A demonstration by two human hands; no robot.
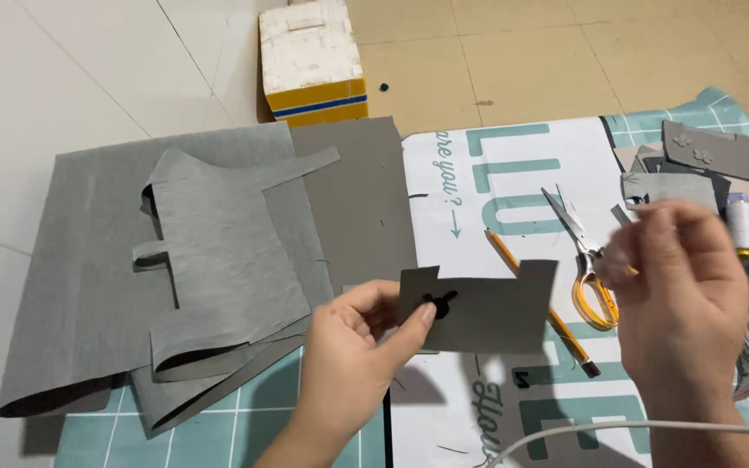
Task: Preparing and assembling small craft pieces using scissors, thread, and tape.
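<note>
At the lower edge of the frame a white cord crossed the cutting mat, its two ends cut off by the border. Just above it, at lower centre, the left hand pinched a small grey cut piece by its left end, thumb on the front beside a dark flower-shaped mark or cut-out, the other fingers hidden behind the material. At centre right the right hand hovered raised with its fingers drawn together; the grip looked nearly closed, but motion blur made it impossible to tell whether it held a needle, a thread or nothing. The step in hand seemed to be the fitting or stitching of that small piece, and any next move would have called for a steady meeting of both hands at the marked spot. Behind the piece lay a yellow pencil, partly covered by it, and orange-handled scissors, partly hidden by the right hand. Farther right sat a thread spool and grey scraps, blurred at the frame edge. At left the large grey sheets lay folded on the floor, and at top a white and yellow block stood.
</note>
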